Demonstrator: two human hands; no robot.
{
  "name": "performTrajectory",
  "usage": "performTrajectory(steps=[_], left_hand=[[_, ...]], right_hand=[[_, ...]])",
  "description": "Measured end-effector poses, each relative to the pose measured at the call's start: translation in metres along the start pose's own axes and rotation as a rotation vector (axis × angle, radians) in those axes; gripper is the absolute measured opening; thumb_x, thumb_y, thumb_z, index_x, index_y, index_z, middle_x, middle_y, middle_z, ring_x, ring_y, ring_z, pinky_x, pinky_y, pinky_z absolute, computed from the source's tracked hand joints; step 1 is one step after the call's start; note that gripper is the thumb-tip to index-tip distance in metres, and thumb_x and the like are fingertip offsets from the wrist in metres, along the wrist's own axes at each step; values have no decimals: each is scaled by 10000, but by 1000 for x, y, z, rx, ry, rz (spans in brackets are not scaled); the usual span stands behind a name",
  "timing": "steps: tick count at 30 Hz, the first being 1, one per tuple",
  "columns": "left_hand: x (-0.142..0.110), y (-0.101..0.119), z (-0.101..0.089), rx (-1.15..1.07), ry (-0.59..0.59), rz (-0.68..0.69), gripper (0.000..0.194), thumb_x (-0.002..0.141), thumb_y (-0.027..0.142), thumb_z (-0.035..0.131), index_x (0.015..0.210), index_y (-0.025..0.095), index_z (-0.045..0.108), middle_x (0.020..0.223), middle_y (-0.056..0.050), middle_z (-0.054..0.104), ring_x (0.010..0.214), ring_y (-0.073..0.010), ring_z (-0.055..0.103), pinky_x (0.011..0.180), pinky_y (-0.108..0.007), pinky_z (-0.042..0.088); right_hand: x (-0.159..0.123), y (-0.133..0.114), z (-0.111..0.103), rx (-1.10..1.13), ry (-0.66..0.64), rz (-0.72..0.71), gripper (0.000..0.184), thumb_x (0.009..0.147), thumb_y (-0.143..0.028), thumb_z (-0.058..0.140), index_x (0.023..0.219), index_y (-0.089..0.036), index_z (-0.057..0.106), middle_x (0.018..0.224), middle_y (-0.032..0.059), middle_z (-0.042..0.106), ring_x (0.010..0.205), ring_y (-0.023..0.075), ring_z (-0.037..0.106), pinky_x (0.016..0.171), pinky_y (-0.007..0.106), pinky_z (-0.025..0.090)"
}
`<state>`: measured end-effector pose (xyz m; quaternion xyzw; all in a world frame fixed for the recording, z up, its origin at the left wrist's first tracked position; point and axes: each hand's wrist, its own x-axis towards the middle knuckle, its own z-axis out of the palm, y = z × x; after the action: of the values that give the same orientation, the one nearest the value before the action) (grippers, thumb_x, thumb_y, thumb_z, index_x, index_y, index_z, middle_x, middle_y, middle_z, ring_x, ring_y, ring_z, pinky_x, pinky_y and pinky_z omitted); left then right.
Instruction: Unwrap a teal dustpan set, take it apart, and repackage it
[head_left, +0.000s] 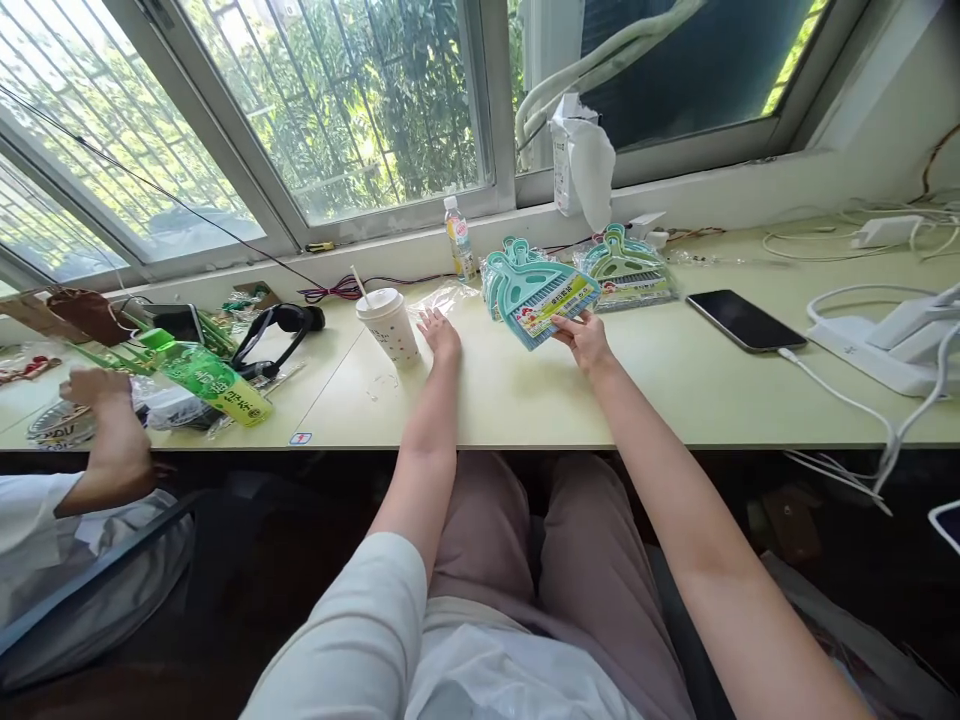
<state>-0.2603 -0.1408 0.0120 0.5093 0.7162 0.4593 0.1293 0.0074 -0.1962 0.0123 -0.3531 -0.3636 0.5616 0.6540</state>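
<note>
My right hand (586, 343) grips the lower right corner of a teal mini dustpan and brush set (534, 290) with a yellow printed label. The set is tilted, its handle end toward the window. Behind it, partly hidden, lie more teal sets, and a further pile of green dustpan sets (634, 268) in clear wrap sits to the right. My left hand (442, 336) rests on the desk with its fingers apart, just right of a white paper cup (393, 330) with a lid and straw. Crumpled clear plastic (448, 296) lies beyond its fingertips.
On the right are a black phone (746, 320) on a cable and a white charging stand (877, 355). A drink bottle (459, 240) and tissue pack (581, 160) stand by the window. Leftward are headphones (277, 335), a green bottle (214, 385) and another person's hand (97, 388).
</note>
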Motion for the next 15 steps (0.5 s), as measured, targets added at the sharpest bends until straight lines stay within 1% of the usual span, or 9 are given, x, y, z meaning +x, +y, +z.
performTrajectory(steps=[2,4,6,8,10,13,15], left_hand=[[7,1,6,124,14,26,362,832,59,482,1138,161,647,1321,-226,585,1503,-361,295,1216,-623,188],[10,3,8,144,-3,54,277,828,44,471,987,147,673,1222,-233,609,1464,-373,339,1227,-609,150],[11,4,6,139,-21,81,217,822,52,492,915,146,665,1200,-231,603,1462,-370,326,1232,-593,139],[9,5,4,125,-37,97,174,807,80,543,917,158,653,1226,-222,593,1484,-368,273,1228,-606,125],[7,5,0,83,-62,91,177,782,95,583,932,167,646,1220,-215,596,1490,-373,255,1220,-620,123],[4,8,-5,-38,-124,89,200,756,81,591,931,153,658,1048,-206,623,1440,-387,351,1211,-611,154],[3,13,-9,-189,-189,136,218,745,77,599,941,137,674,914,-177,614,1414,-387,401,1210,-593,183]], right_hand=[[-2,-2,2,0,5,12,223,759,-86,723,920,-198,617,925,27,755,958,197,759,928,377,652],[-3,-3,3,3,17,22,221,763,-84,718,922,-198,616,913,24,754,968,198,758,932,381,651],[-4,-4,4,13,27,18,219,765,-85,718,926,-196,619,902,21,751,961,198,758,933,386,651],[-4,-5,3,26,38,3,218,763,-84,722,924,-193,624,903,22,749,955,199,756,933,389,651],[-4,-6,2,39,41,-16,224,756,-87,727,926,-194,628,926,26,748,974,202,752,936,389,650],[-4,-5,1,48,58,-33,245,740,-102,739,933,-202,624,953,26,749,998,205,747,930,382,650],[-3,-5,1,36,98,-37,262,727,-119,748,939,-203,618,947,27,751,975,203,751,914,381,655]])
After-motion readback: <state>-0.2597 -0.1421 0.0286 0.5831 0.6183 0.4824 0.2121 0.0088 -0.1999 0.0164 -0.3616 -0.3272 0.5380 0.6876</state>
